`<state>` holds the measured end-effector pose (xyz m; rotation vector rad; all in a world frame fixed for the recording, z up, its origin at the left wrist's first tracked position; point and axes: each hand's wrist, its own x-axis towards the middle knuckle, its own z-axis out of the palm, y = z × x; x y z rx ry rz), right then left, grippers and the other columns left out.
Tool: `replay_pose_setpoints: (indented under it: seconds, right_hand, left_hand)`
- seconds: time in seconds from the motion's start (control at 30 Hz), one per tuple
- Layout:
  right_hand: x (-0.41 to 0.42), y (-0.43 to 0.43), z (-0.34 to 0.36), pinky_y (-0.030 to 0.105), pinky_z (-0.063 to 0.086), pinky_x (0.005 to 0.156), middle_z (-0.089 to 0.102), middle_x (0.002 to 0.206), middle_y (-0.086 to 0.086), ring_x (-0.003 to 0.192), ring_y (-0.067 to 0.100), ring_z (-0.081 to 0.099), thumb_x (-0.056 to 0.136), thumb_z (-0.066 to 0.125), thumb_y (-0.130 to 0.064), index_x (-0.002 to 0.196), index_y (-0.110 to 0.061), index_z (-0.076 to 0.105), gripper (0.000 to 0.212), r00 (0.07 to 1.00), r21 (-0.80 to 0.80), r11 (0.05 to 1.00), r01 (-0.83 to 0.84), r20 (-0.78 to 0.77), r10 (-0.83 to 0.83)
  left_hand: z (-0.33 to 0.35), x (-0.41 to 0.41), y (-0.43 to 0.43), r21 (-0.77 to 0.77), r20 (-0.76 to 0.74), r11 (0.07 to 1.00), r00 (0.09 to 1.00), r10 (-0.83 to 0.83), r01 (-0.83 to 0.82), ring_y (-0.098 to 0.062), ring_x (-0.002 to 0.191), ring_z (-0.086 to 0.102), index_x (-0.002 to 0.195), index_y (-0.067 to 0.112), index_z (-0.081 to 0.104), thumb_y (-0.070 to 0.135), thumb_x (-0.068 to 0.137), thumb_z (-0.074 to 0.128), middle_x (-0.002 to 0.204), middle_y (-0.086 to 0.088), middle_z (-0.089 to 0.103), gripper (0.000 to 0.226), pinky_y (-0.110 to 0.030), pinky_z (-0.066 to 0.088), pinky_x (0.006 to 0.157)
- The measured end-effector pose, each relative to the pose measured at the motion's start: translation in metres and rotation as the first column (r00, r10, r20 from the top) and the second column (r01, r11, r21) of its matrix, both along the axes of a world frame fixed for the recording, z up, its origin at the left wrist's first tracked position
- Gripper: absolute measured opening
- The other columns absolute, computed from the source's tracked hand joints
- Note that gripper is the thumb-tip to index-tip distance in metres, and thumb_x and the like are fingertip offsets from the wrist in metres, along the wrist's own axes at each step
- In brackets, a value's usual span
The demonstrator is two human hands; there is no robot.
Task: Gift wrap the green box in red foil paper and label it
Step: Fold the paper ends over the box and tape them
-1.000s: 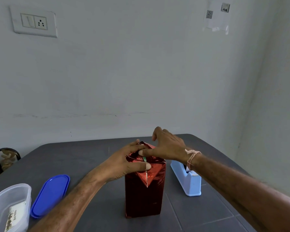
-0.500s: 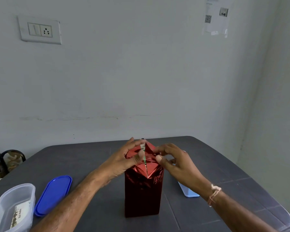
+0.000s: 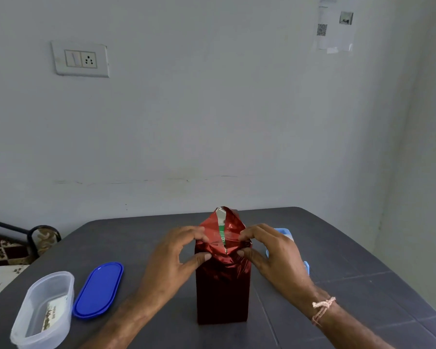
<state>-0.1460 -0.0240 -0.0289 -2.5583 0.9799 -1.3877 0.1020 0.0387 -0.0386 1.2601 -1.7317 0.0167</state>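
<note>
The box stands upright in the middle of the dark table, wrapped in red foil paper (image 3: 223, 293). At the top the foil is open, and a strip of the green box (image 3: 221, 234) shows through the gap. A foil flap stands up behind the opening, silver side out. My left hand (image 3: 171, 258) pinches the foil at the top left corner between thumb and fingers. My right hand (image 3: 275, 255) pinches the foil at the top right corner the same way.
A light blue tape dispenser (image 3: 285, 235) sits behind my right hand, mostly hidden. A blue oval lid (image 3: 98, 289) and a clear plastic container (image 3: 44, 311) with a card inside lie at the left. The dark table (image 3: 363, 285) ends near the wall.
The folded top flaps have come apart and the back flap now stands up, so the green box shows. My right hand moved from over the top to the right corner.
</note>
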Motion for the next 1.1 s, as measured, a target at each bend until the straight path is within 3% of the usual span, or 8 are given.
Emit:
replay_pose_setpoints:
  seconds: [0.1,0.2,0.33,0.53,0.63,0.83,0.97,1.1]
  right_hand:
    - [0.004,0.003,0.004,0.028,0.056,0.076,0.067,0.101,-0.020,0.091,0.002,0.067,0.091,0.072,-0.041,0.099,-0.028,0.072,0.015,0.999,-0.032,0.999,-0.006,0.045,0.008]
    - [0.007,0.004,0.007,0.026,0.056,0.071,0.068,0.097,-0.016,0.085,0.002,0.067,0.091,0.075,-0.031,0.094,-0.023,0.074,0.009,0.996,-0.041,0.999,-0.023,0.086,0.026]
    - [0.012,0.002,0.011,0.027,0.053,0.069,0.067,0.091,-0.014,0.082,0.008,0.066,0.092,0.075,-0.027,0.092,-0.025,0.076,0.002,0.988,0.021,1.000,-0.011,0.154,0.008]
    - [0.016,0.003,0.015,0.019,0.053,0.073,0.068,0.097,-0.021,0.092,0.001,0.066,0.087,0.076,-0.047,0.107,-0.034,0.074,0.024,0.992,0.078,0.996,0.032,0.117,-0.041]
    - [0.019,0.007,0.028,0.016,0.052,0.073,0.071,0.096,-0.023,0.090,-0.003,0.066,0.085,0.076,-0.051,0.104,-0.037,0.074,0.024,0.991,0.128,0.991,0.028,0.128,-0.045]
    - [0.031,-0.001,0.046,0.034,0.059,0.072,0.073,0.089,-0.019,0.079,0.006,0.069,0.087,0.078,-0.044,0.089,-0.034,0.075,0.010,0.980,0.220,0.970,-0.105,0.191,0.063]
    - [0.035,-0.008,0.050,0.033,0.058,0.073,0.072,0.085,-0.018,0.078,0.007,0.068,0.085,0.080,-0.040,0.084,-0.029,0.075,0.012,0.979,0.207,0.973,-0.102,0.193,0.062]
    - [0.037,-0.005,0.049,0.029,0.056,0.071,0.072,0.085,-0.017,0.080,0.007,0.068,0.089,0.077,-0.034,0.089,-0.028,0.073,0.007,0.959,0.226,0.961,-0.157,0.266,0.094]
  left_hand:
    - [0.002,-0.004,-0.004,0.004,-0.095,1.000,0.995,-0.004,0.004,0.003,0.115,0.061,0.105,0.039,0.073,0.049,0.078,0.076,0.114,0.027,0.068,0.029,-0.021,0.047,0.096]
    - [0.007,-0.010,-0.006,0.029,-0.192,0.999,0.981,-0.010,0.015,0.001,0.110,0.063,0.098,0.036,0.077,0.050,0.076,0.076,0.107,0.024,0.071,0.026,-0.016,0.047,0.092]
    - [0.009,-0.014,-0.011,0.057,-0.253,0.997,0.967,-0.041,0.058,-0.007,0.106,0.065,0.093,0.032,0.078,0.050,0.079,0.074,0.102,0.019,0.071,0.023,-0.023,0.049,0.089]
    - [0.008,-0.012,-0.014,0.087,-0.296,0.993,0.954,-0.051,0.080,-0.008,0.107,0.064,0.100,0.036,0.078,0.050,0.082,0.072,0.103,0.017,0.069,0.023,-0.032,0.053,0.091]
    - [0.008,-0.012,-0.015,0.080,-0.293,0.993,0.955,-0.055,0.082,-0.009,0.107,0.064,0.096,0.037,0.077,0.051,0.083,0.072,0.103,0.015,0.069,0.020,-0.033,0.053,0.090]
    - [0.008,-0.014,-0.015,0.071,-0.287,0.994,0.956,-0.058,0.081,-0.009,0.106,0.064,0.093,0.036,0.077,0.055,0.082,0.069,0.103,0.016,0.069,0.024,-0.031,0.053,0.087]
    - [0.007,-0.013,-0.014,0.073,-0.313,0.994,0.948,-0.051,0.078,-0.008,0.105,0.065,0.089,0.033,0.077,0.053,0.083,0.069,0.103,0.016,0.069,0.023,-0.032,0.053,0.087]
    - [0.007,-0.012,-0.012,0.057,-0.314,0.995,0.948,-0.060,0.082,-0.010,0.103,0.066,0.086,0.037,0.076,0.066,0.083,0.064,0.101,0.015,0.071,0.032,-0.037,0.054,0.086]
